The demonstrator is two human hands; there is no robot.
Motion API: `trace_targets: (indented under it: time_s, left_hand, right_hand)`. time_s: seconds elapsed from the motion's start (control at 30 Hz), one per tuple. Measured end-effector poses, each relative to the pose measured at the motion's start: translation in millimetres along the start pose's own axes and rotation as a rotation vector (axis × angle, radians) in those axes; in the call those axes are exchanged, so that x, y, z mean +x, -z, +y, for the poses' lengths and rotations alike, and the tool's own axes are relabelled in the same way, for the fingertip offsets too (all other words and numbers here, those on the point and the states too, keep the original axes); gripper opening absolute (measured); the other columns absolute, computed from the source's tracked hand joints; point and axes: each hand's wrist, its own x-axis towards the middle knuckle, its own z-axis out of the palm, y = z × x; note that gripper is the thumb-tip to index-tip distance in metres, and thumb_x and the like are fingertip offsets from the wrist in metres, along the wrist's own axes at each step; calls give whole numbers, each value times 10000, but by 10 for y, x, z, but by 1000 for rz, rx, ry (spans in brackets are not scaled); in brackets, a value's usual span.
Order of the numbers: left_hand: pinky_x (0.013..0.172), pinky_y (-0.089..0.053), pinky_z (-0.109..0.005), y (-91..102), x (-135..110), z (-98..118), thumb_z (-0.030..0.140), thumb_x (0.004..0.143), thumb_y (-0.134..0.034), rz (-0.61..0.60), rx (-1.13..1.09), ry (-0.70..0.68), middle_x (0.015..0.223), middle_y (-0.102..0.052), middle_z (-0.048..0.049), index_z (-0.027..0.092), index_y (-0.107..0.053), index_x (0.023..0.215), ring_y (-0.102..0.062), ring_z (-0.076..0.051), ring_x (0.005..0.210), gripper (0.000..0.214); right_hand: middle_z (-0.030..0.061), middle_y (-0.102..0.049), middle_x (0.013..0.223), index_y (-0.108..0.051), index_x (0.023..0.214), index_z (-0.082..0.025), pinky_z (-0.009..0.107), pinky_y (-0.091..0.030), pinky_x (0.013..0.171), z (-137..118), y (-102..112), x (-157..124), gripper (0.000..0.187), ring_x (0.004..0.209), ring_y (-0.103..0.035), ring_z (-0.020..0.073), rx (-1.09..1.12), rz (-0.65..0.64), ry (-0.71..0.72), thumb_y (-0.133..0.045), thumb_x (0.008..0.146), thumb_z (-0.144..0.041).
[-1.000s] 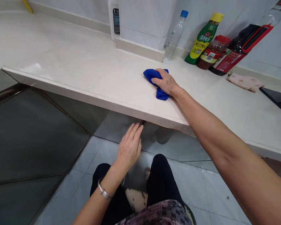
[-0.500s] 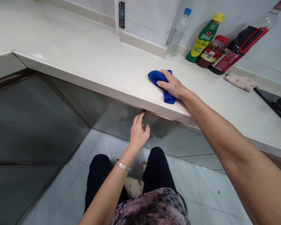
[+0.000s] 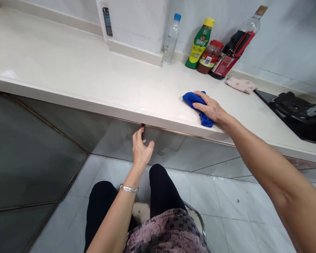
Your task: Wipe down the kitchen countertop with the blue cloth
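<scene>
My right hand presses a bunched blue cloth onto the white countertop, close to its front edge. The thumb and fingers are closed around the cloth, and part of it hangs loose below the palm. Under the counter's lip, my left hand touches the seam at the top of the grey cabinet doors with its fingertips. Its thumb stands apart from the fingers, and I see nothing held in it.
Along the wall stand a clear bottle with a blue cap, a green squeeze bottle, a red-lidded jar and a large dark sauce bottle. A pale folded cloth lies beside the black stove. My knees are below the counter.
My right hand has slid the blue cloth to the right along the counter, toward the stove. The view has turned right. My left hand stays at the cabinet seam.
</scene>
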Motion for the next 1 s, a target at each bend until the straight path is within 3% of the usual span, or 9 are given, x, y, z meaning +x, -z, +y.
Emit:
trace_targets:
  time_s: [0.13, 0.37, 0.47, 0.63, 0.83, 1.0]
  left_hand:
    - [983, -567, -422, -19, 18, 9, 220, 743, -602, -5, -17, 30, 1435, -433, -146, 226, -465, 1427, -500, -283, 1330, 697]
    - [997, -559, -434, 24, 37, 70, 259, 752, -629, -8, 34, 52, 1446, -446, -153, 224, -492, 1408, -505, -298, 1339, 670]
    - [1031, -552, -415, 26, 21, 92, 231, 774, -603, 6, 62, 17, 1429, -477, -143, 224, -512, 1395, -499, -289, 1353, 627]
    - [945, -591, -337, -61, 18, 110, 192, 816, -552, 95, 53, -115, 1417, -485, -154, 223, -442, 1475, -536, -258, 1316, 669]
    - [798, -605, -305, -84, 102, 87, 190, 844, -518, 141, 176, -206, 1280, -510, -147, 182, -575, 1368, -601, -236, 1150, 527]
    - [939, -600, -324, -3, 52, -122, 203, 910, -480, 71, 30, -134, 1396, -517, -115, 245, -577, 1400, -580, -228, 1259, 502]
  right_hand:
    - [48, -619, 1426, -609, 1353, -300, 653, -369, 1166, 75, -48, 130, 625, 1324, -534, 413, 21, 91, -69, -585, 782, -553]
    - [47, -645, 1391, -644, 1290, -277, 597, -395, 1162, -19, -69, 220, 596, 1297, -566, 380, 41, 125, -90, -568, 764, -546]
    - [40, -647, 1387, -645, 1290, -286, 587, -389, 1170, 17, -61, 208, 588, 1295, -568, 364, 50, 128, -87, -572, 767, -545]
    - [51, -654, 1359, -655, 1304, -287, 595, -414, 1142, 70, -75, 208, 591, 1264, -580, 373, 54, 127, -78, -576, 781, -549]
    - [53, -665, 1357, -674, 1300, -259, 606, -390, 1157, 59, -79, 183, 605, 1294, -560, 391, 67, 163, -91, -606, 767, -539]
    - [30, -656, 1381, -661, 1326, -274, 589, -389, 1165, 52, -50, 157, 632, 1317, -554, 374, 37, 150, -94, -584, 785, -590]
